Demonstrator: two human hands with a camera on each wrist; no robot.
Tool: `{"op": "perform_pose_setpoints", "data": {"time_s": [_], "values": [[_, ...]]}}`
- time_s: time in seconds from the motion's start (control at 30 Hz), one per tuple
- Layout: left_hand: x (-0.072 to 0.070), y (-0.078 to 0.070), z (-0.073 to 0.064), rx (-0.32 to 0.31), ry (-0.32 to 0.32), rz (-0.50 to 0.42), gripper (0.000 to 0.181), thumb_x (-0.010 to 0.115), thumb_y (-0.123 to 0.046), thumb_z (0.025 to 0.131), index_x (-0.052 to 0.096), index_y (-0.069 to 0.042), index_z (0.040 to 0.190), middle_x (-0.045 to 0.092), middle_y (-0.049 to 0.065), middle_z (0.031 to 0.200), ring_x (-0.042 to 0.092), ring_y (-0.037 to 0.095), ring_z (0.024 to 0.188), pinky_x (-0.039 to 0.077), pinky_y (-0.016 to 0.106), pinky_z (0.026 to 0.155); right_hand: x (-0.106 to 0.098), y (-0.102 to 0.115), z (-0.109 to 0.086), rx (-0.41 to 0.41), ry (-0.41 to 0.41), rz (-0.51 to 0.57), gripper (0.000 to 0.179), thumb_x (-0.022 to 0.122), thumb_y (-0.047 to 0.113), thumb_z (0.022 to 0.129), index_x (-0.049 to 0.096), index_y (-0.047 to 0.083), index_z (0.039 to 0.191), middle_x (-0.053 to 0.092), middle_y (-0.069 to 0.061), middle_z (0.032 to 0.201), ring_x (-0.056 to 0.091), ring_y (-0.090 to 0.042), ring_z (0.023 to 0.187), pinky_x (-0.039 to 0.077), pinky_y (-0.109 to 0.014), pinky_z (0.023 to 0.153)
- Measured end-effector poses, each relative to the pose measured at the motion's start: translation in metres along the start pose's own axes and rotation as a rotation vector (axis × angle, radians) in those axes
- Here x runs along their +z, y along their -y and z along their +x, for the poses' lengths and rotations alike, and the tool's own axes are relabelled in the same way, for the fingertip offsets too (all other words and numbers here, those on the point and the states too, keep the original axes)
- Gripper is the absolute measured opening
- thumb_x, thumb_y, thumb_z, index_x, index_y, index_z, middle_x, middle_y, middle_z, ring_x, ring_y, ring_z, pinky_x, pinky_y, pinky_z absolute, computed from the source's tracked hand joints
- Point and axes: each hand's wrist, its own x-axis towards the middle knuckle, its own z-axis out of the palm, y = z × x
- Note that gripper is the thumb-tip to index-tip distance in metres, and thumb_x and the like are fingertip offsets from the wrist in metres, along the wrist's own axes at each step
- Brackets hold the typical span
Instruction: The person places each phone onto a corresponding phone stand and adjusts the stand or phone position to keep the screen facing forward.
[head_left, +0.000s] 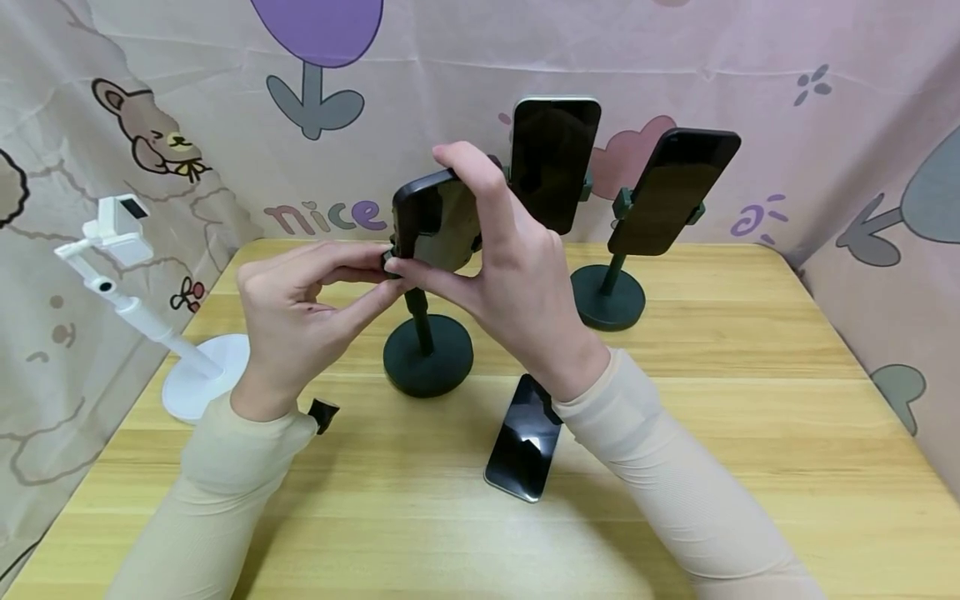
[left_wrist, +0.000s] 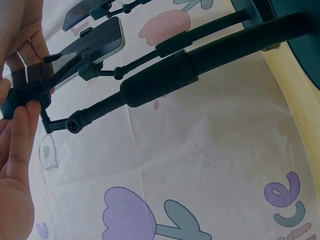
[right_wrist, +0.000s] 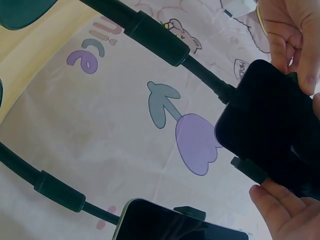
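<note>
While a white stand [head_left: 202, 375] sits left of the green stand [head_left: 428, 362] on the counter [head_left: 360, 533], the left hand [head_left: 300, 312] pinches the near side of the clamp [right_wrist: 249, 170], thumb and fingertips close together. Phone [head_left: 450, 229] is in that clamp, above the green stand's base. Likely light, stiff, slick, crackable; best held by side edges, off the glass. Long axis roughly continues the green stand's pole, tilted, dark face toward the person. Right hand [head_left: 517, 275] curves wide round phone: thumb at the clamp, index over the top edge, the rest partly hidden. Loose phone [head_left: 521, 450] lies flat, front-right of the green stand; mounted phones [head_left: 553, 158] behind-right.
</note>
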Motion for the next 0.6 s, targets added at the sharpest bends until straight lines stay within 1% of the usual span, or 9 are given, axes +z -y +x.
{"op": "perform_pose_setpoints", "data": {"time_s": [0.17,0.23,0.43,0.5,0.6], "values": [[0.001,-0.001,0.000,-0.001,-0.004,0.011,0.029,0.090,0.015,0.071,0.083,0.004,0.097,0.082,0.019,0.091,0.078,0.000,0.088,0.064,0.019,0.081,-0.002,-0.002,-0.001,-0.006,0.024,-0.007,0.077,0.078,0.045,0.097,0.037,0.007,0.150,0.063,-0.015,0.144,0.071,-0.020,0.114,0.065,-0.035,0.095],[0.001,0.000,0.000,-0.004,-0.005,0.009,0.028,0.090,0.015,0.071,0.083,0.004,0.097,0.082,0.019,0.091,0.078,0.000,0.087,0.064,0.019,0.081,-0.004,-0.004,-0.001,-0.018,0.042,0.008,0.077,0.077,0.044,0.098,0.036,0.007,0.151,0.063,-0.015,0.145,0.071,-0.020,0.115,0.064,-0.034,0.097],[0.001,0.000,0.000,-0.014,-0.013,-0.006,0.028,0.091,0.015,0.071,0.083,0.005,0.096,0.081,0.020,0.089,0.079,0.002,0.086,0.064,0.019,0.080,-0.014,-0.011,0.001,-0.057,0.121,0.106,0.072,0.075,0.029,0.102,0.035,0.003,0.156,0.056,-0.015,0.156,0.070,-0.020,0.123,0.056,-0.027,0.109],[0.001,-0.001,0.000,-0.018,-0.014,-0.007,0.029,0.091,0.016,0.071,0.083,0.005,0.096,0.081,0.021,0.089,0.079,0.002,0.086,0.064,0.020,0.080,-0.016,-0.012,0.002,-0.064,0.143,0.121,0.070,0.074,0.025,0.103,0.034,0.002,0.157,0.055,-0.015,0.158,0.069,-0.019,0.126,0.054,-0.025,0.111],[0.001,-0.001,0.000,-0.024,-0.015,-0.018,0.028,0.090,0.016,0.071,0.083,0.006,0.096,0.081,0.021,0.089,0.079,0.003,0.086,0.065,0.020,0.080,-0.017,-0.013,0.002,-0.067,0.160,0.119,0.070,0.073,0.023,0.103,0.034,0.002,0.157,0.054,-0.014,0.159,0.067,-0.018,0.131,0.053,-0.024,0.112]]}}
